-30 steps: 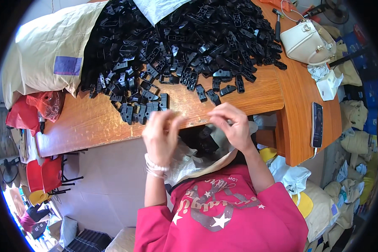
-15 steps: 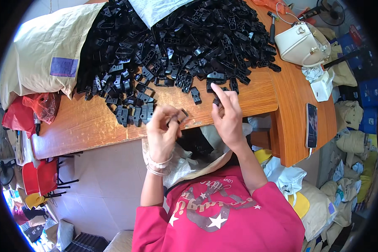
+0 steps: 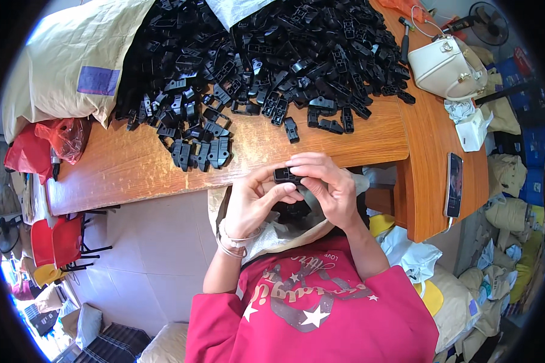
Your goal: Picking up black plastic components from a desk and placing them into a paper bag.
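Over the table's front edge, both my hands meet at a small black plastic part (image 3: pixel 284 175). My left hand (image 3: pixel 251 199) pinches it from the left between thumb and fingers. From the right, my right hand (image 3: pixel 334 192) closes its thumb and fingers on the part's other end. Whether it is one piece or two fitted together, I cannot tell. Below my hands, an open pale sack (image 3: pixel 272 243) lies against my body, with black parts inside partly hidden. Beyond, a large heap of similar black parts (image 3: pixel 309 60) covers the wooden table (image 3: pixel 145 175).
A full beige sack (image 3: pixel 60 60) and a red plastic bag (image 3: pixel 66 138) lie at the left. Along the right are a hammer (image 3: pixel 404 39), a white handbag (image 3: pixel 445 66) and a phone (image 3: pixel 453 184) on a cable. Red chairs (image 3: pixel 54 242) stand on the floor at left.
My hands were apart, the left holding a dark part and the right near the heap. They have come together, the right moving back toward me, and both now grip a black part.
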Demonstrator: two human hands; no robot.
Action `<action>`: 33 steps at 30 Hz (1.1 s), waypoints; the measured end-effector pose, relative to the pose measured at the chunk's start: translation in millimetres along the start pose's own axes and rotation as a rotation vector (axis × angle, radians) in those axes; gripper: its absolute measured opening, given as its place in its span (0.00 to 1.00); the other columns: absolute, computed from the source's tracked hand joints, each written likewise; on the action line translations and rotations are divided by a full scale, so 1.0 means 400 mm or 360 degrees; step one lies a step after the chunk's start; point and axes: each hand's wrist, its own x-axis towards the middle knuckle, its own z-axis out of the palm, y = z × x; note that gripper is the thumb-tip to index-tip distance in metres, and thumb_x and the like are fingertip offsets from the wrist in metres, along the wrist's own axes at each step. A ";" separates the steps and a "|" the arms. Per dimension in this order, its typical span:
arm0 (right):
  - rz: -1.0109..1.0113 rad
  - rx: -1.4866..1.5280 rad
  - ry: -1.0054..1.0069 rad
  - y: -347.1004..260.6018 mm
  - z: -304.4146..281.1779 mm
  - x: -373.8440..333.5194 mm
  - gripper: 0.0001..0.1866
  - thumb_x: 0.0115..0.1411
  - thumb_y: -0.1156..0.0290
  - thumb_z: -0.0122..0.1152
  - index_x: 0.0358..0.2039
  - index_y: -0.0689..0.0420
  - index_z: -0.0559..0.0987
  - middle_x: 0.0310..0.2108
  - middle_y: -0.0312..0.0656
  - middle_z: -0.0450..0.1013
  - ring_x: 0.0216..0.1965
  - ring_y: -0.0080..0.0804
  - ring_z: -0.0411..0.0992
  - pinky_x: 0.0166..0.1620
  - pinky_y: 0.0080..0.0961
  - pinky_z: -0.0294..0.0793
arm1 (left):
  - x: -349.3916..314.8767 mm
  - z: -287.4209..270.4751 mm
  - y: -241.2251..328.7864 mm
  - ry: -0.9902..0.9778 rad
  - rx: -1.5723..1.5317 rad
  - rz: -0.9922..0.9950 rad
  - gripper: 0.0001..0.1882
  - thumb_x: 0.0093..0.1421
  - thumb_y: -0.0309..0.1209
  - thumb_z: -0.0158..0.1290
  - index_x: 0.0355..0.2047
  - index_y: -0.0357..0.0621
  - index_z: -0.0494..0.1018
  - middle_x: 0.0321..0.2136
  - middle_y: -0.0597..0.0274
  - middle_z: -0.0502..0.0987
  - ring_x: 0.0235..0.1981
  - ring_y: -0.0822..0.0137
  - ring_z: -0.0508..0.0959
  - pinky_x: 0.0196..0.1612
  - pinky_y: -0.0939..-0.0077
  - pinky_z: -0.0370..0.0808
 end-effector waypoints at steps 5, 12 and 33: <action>0.0510 0.0626 0.0220 -0.017 0.032 -0.021 0.18 0.58 0.80 0.58 0.50 0.62 0.74 0.49 0.44 0.72 0.48 0.30 0.71 0.52 0.25 0.69 | -0.010 0.018 -0.020 0.0251 0.0595 0.0559 0.19 0.58 0.18 0.52 0.50 0.35 0.70 0.31 0.53 0.80 0.33 0.71 0.81 0.37 0.81 0.77; 0.0428 0.0491 0.0231 -0.017 0.024 -0.009 0.21 0.51 0.85 0.62 0.48 0.64 0.75 0.46 0.44 0.74 0.45 0.29 0.74 0.45 0.23 0.75 | -0.019 0.030 -0.021 0.0408 0.1051 0.0953 0.23 0.52 0.16 0.54 0.50 0.38 0.71 0.36 0.49 0.79 0.32 0.61 0.83 0.33 0.74 0.77; 0.0036 -0.1320 0.0357 0.055 0.055 0.112 0.12 0.52 0.68 0.66 0.34 0.61 0.77 0.29 0.43 0.72 0.28 0.39 0.73 0.29 0.32 0.73 | 0.036 -0.090 -0.016 0.1153 0.2478 0.1026 0.13 0.51 0.25 0.55 0.37 0.38 0.69 0.31 0.53 0.68 0.33 0.54 0.72 0.32 0.65 0.71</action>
